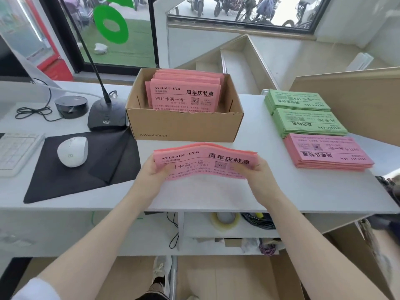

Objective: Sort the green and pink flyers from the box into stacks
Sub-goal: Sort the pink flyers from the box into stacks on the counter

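A bundle of pink flyers [203, 158] arches just above the white desk in front of the cardboard box [186, 126]. My left hand [152, 169] grips its left end and my right hand [254, 171] grips its right end. More pink flyers [184, 94] stand inside the box. To the right lie two green flyer stacks, one at the back [296, 100] and one in front of it [309, 122]. A pink stack [326, 151] lies nearest me, below the green ones.
A black mouse pad [97, 161] with a white mouse [72, 151] lies to the left, beside a keyboard [15, 148]. A desk microphone base [107, 115] and a round black device [71, 106] stand behind it. A cardboard panel [350, 94] rises at the right.
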Demonstrator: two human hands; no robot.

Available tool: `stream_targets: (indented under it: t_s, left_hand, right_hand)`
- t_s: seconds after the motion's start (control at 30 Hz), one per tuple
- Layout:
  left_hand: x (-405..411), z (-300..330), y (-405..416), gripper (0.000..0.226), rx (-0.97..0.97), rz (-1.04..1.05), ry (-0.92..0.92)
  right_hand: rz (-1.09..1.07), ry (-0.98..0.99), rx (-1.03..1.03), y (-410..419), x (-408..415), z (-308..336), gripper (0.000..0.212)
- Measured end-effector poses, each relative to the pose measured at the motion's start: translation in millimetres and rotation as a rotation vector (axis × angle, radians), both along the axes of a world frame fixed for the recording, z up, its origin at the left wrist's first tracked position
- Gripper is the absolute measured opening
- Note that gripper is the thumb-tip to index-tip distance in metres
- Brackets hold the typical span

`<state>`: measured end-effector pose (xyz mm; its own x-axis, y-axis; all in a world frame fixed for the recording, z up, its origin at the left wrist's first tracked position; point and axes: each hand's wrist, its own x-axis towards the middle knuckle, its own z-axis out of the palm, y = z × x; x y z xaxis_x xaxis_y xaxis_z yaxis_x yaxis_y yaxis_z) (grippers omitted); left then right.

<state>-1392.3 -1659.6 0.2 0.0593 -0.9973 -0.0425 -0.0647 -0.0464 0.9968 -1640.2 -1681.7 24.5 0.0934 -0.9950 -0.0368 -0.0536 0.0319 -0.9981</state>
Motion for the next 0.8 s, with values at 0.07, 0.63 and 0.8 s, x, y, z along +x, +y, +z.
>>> stream_targets:
  t_s: [0.07,0.63,0.8]
  left_hand:
    - [-2.9,0.4,-0.1,0.032,-0.024,-0.007,-0.020]
    - [-18.6,10.7,-23.8,0.037,-0.022,-0.121,-0.298]
    - [-34.9,54.5,-50.4,0.040,-0.162,-0.305,-0.428]
  right_hand:
    - [-0.017,-0.011,-0.046,0.1,-5.7,3.0,0.021]
    - [-0.149,0.024,0.132,-6.7,-17.9,-21.5,0.026]
    - [-0.227,0.020,0.231,-5.6,-40.6,-12.6,0.036]
